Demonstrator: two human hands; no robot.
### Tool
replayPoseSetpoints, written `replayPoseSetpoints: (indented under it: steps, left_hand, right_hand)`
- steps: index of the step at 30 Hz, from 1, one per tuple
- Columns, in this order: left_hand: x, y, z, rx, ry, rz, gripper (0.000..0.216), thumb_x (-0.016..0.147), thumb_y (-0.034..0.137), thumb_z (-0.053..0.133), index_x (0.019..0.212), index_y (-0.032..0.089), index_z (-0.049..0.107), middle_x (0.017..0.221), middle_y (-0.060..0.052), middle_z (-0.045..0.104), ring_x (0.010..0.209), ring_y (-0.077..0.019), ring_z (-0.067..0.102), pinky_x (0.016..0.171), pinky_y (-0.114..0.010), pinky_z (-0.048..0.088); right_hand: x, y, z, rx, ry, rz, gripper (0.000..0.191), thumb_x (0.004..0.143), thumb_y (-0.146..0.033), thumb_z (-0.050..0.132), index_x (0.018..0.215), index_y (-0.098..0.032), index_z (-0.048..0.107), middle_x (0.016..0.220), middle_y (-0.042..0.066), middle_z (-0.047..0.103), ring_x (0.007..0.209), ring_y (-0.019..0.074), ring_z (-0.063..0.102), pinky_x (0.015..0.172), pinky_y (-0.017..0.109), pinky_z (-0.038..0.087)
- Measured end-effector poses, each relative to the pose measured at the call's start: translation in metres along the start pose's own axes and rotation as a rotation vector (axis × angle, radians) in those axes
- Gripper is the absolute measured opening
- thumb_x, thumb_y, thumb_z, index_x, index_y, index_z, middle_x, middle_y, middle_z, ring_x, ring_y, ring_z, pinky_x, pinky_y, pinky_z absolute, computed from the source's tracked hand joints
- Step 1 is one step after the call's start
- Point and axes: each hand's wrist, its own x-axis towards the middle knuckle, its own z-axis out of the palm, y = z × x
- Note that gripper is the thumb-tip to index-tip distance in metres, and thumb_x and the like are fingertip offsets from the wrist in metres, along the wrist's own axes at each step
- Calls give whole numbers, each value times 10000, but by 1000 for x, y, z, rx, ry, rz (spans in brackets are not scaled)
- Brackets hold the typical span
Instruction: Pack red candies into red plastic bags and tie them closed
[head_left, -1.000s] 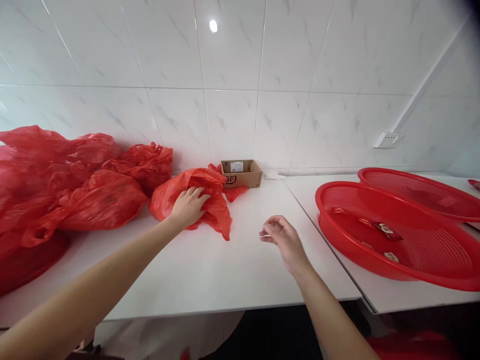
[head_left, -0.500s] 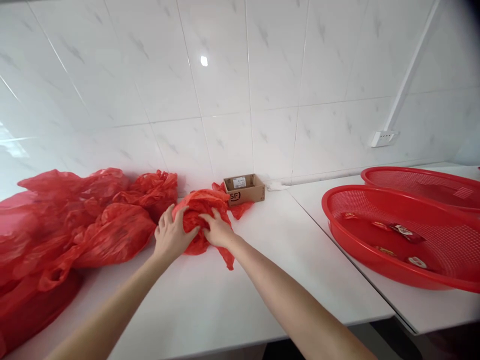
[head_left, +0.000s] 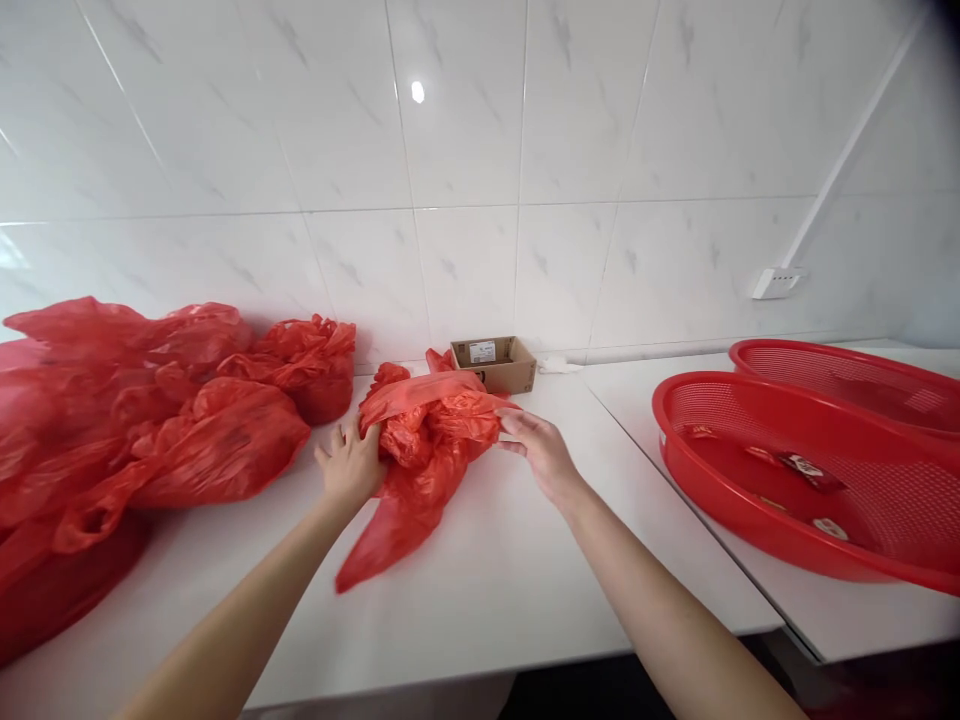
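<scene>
A crumpled red plastic bag (head_left: pixel 442 415) lies on the white table in front of me, its mouth facing up and a loose flap trailing toward the near left. At its left side is my left hand (head_left: pixel 351 465), fingers spread apart, with the thumb side against the plastic. My right hand (head_left: pixel 541 450) pinches the bag's right edge between thumb and fingers, pulling it out sideways. Whatever is inside the bag is hidden by the folds.
Several filled red bags (head_left: pixel 217 440) are heaped at the left. A small open cardboard box (head_left: pixel 504 368) sits behind the bag by the tiled wall. To the right, a red perforated basket (head_left: pixel 697 540) holds several small packets, with another red basket (head_left: pixel 810 350) behind it.
My hands have moved apart, the right one going right to the bag's edge. The bag is spread wider, and its flap now trails to the near left.
</scene>
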Motion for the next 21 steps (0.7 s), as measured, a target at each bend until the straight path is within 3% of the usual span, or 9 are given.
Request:
replayPoseSetpoints:
  steps: [3,7,10,13,18,21]
  left_hand:
    - [4,9,3,16,0,32,483,814,266,456,1287,269,553,1506,-150,358,1359,-405,297,1008,-667,272]
    - [16,19,-1,44,12,47,448,812,215,434,1223,241,611,1372,-189,492,1277,-396,397,1013,-682,236]
    - [27,15,-6,73,12,-12,414,821,185,402,1142,170,663,1190,-233,587,1145,-413,505,986,-716,218]
    - [35,3,-15,88,8,-91,410,828,176,387,1123,112,665,1132,-272,593,1119,-466,518,899,-769,250]
    - [35,-1,-55,48,-44,-53,404,813,242,474,1163,110,628,1258,-249,567,1127,-511,521,854,-741,345]
    - [2,24,-91,14,-7,50,529,809,309,529,1328,201,520,1508,-184,362,1339,-500,322,994,-696,301]
  right_hand:
    - [-19,-7,-34,263,148,57,306,708,-417,755,910,-191,713,1064,61,696,982,197,646,867,353,531]
    - [-43,-16,-65,416,275,55,269,637,-320,808,859,-210,701,931,27,701,866,166,651,823,320,530]
    - [-60,-23,-85,546,394,4,256,640,-286,806,855,-232,678,868,-8,678,788,139,636,717,267,518]
    - [-76,-20,-101,535,492,-14,251,638,-269,817,828,-221,660,804,-30,649,719,106,607,653,218,486]
    - [-94,-1,-113,409,522,44,283,633,-282,830,849,-205,664,841,-14,653,757,113,616,676,218,490]
    - [-100,-10,-107,456,577,45,328,630,-302,831,903,-214,673,895,3,677,799,135,640,701,244,517]
